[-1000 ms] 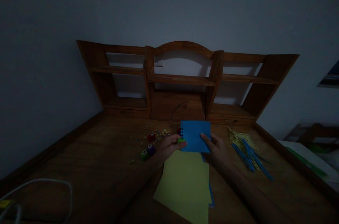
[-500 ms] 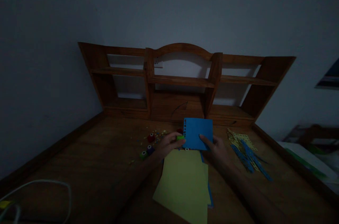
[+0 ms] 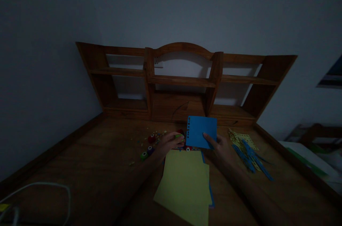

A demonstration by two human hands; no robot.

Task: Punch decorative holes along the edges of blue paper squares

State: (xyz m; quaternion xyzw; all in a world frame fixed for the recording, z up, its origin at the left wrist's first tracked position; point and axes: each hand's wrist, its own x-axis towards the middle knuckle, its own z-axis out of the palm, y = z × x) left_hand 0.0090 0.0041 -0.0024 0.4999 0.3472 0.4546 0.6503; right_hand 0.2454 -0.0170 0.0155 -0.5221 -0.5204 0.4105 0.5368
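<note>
My right hand (image 3: 220, 145) grips a square sheet of blue paper (image 3: 201, 131) at its lower right, thumb on top. A column of small punched holes runs down the paper's left edge. Just left of that edge, my left hand (image 3: 171, 142) is closed around a small green craft punch (image 3: 178, 136), mostly hidden by the fingers; punch and paper stand apart. Under the hands lies a stack of pale yellow paper (image 3: 184, 183) with blue sheets showing at its right side. Beside my left forearm stand a red punch (image 3: 151, 138), a purple punch (image 3: 150, 150) and another green punch (image 3: 144, 155).
Tiny yellow and blue paper bits (image 3: 161, 134) lie scattered around the punches. On the right are punched yellow paper (image 3: 244, 140) and blue strips (image 3: 251, 156). A wooden shelf unit (image 3: 184, 82) stands along the back. A white cable (image 3: 48, 183) curves at lower left.
The green punch has come away from the blue paper's left edge. My right hand has shifted the paper slightly up and to the right. My left fingers have turned over the punch.
</note>
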